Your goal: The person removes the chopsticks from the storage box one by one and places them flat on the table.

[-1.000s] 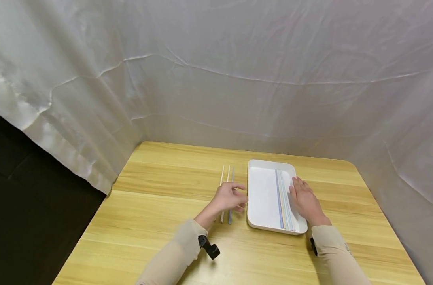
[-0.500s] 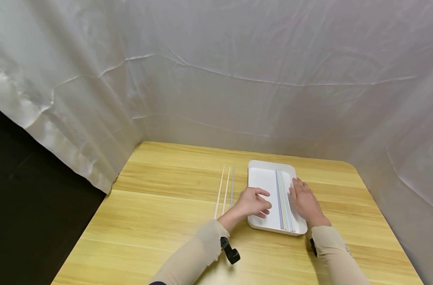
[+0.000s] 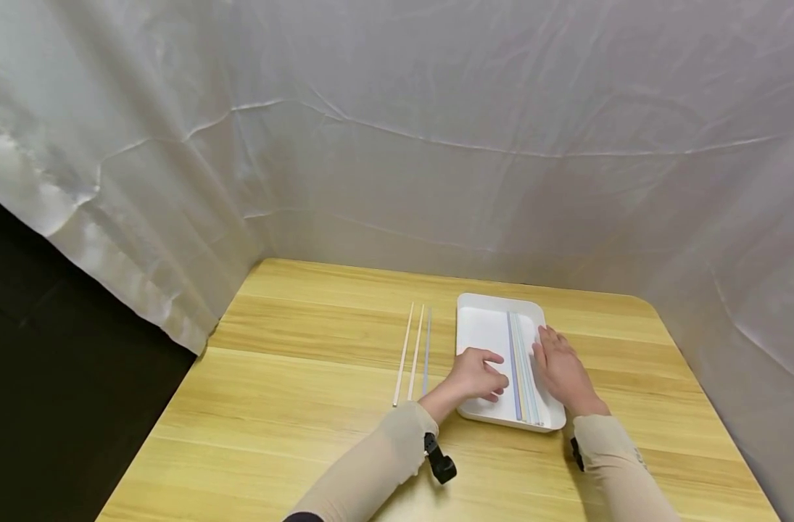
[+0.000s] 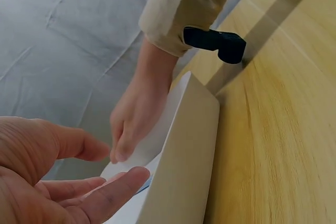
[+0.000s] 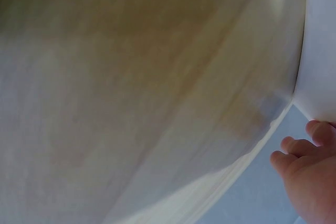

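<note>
My left hand [image 3: 478, 375] hovers over the left part of a white rectangular tray [image 3: 481, 319], palm down, thumb and fingers apart with nothing between them. The left wrist view shows the same loose fingers [image 4: 113, 192] over the tray's near wall [image 4: 184, 150]. My right hand [image 3: 562, 368] rests along the tray's right rim with fairly straight fingers. Its fingertips [image 5: 317, 129] are at the white wall in the right wrist view. Several long thin pastel sticks [image 3: 518, 362], lilac, yellow and pale blue, lie side by side in the tray's right half.
Left of the tray, two whitish sticks [image 3: 404, 354] and one lilac-blue stick [image 3: 427, 341] lie roughly parallel on the wooden table [image 3: 318, 391]. A pale curtain [image 3: 397, 181] hangs behind the table. Black cameras [image 3: 441, 464] are strapped to the wrists.
My left hand has moved right, from beside the loose sticks to over the tray, uncovering those sticks. The right hand has stayed at the tray's right rim.
</note>
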Demonstrator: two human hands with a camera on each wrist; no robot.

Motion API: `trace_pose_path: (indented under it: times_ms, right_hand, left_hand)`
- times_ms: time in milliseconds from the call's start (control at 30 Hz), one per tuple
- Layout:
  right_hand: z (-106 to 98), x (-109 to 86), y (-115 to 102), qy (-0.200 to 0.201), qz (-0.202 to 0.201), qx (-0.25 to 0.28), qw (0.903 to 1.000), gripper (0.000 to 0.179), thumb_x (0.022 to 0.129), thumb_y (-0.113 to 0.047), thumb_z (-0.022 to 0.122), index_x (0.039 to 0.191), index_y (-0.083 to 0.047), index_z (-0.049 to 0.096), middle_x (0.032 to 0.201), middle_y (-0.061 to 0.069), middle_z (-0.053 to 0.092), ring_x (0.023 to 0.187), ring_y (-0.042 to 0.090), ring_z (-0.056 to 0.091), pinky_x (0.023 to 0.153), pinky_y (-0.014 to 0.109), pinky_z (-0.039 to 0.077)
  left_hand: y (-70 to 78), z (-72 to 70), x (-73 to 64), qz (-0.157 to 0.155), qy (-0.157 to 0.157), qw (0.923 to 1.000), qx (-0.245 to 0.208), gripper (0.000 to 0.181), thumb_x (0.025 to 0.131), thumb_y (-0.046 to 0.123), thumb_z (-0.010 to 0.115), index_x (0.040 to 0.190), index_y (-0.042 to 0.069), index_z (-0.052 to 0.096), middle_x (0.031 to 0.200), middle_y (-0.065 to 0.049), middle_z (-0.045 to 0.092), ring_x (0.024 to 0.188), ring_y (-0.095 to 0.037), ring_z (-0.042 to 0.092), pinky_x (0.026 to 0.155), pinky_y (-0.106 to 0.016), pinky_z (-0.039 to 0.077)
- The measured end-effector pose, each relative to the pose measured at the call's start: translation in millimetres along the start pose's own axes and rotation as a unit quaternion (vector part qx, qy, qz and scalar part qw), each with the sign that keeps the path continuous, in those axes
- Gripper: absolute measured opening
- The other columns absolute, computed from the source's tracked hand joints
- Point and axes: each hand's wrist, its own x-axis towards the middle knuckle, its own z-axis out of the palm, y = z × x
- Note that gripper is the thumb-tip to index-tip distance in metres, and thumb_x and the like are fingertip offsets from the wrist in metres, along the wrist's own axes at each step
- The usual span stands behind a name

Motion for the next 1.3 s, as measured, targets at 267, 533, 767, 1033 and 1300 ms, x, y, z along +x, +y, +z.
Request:
trace_pose_path:
  times_ms: [267,533,767,1033,1300]
  right_hand:
    - [1.7,1.0,2.4,0.001,0.002,-0.002,1.0000,0.064,0.116,-0.033,0.030,0.162,0.010,0.024,0.167,0.036,0.024,0.152,0.060,0.023,0.129,0.069,0.020]
    - [1.0,0.6,1.4,0.003,0.000,0.000,1.0000,0.063,0.116,-0.032,0.031,0.161,0.010,0.025,0.166,0.036,0.025,0.152,0.061,0.023,0.129,0.070,0.020]
    - [1.5,-0.4,0.1,0.011,-0.006,-0.003,0.9999,0.062,0.116,-0.032,0.032,0.160,0.011,0.027,0.166,0.036,0.026,0.152,0.060,0.025,0.129,0.068,0.022]
    - [1.2,-1.5,0.0,0.025,-0.017,-0.005,0.9995,0.060,0.115,-0.027,0.033,0.159,0.013,0.028,0.164,0.037,0.029,0.150,0.061,0.028,0.128,0.068,0.023]
    - [0.9,-1.5,0.2,0.023,-0.017,-0.002,0.9996,0.060,0.115,-0.027,0.032,0.159,0.013,0.028,0.164,0.038,0.029,0.151,0.061,0.027,0.128,0.068,0.022]
  left_hand:
    - [1.1,17.4,7.0,-0.027,0.031,0.9978,0.051,0.042,0.085,-0.005,0.072,0.127,-0.005,0.070,0.076,-0.012,0.077,0.070,-0.029,0.078,0.057,-0.035,0.067]
    - [-7.2,26.6,16.6,-0.043,0.051,0.9937,0.090,0.036,0.085,0.000,0.078,0.121,-0.003,0.073,0.065,-0.010,0.073,0.056,-0.027,0.074,0.048,-0.029,0.062]
    - [-16.9,31.4,21.7,-0.048,0.066,0.9922,0.094,0.034,0.084,0.000,0.081,0.117,-0.002,0.074,0.060,-0.008,0.070,0.049,-0.019,0.068,0.041,-0.023,0.056]
    - [-23.5,38.6,24.4,-0.043,0.072,0.9936,0.076,0.033,0.078,-0.006,0.083,0.110,-0.003,0.074,0.054,-0.007,0.067,0.042,-0.014,0.061,0.040,-0.023,0.055]
    - [-30.6,42.9,24.2,-0.016,0.073,0.9915,0.106,0.029,0.077,-0.003,0.088,0.098,0.000,0.069,0.049,-0.004,0.064,0.035,-0.008,0.054,0.039,-0.021,0.054]
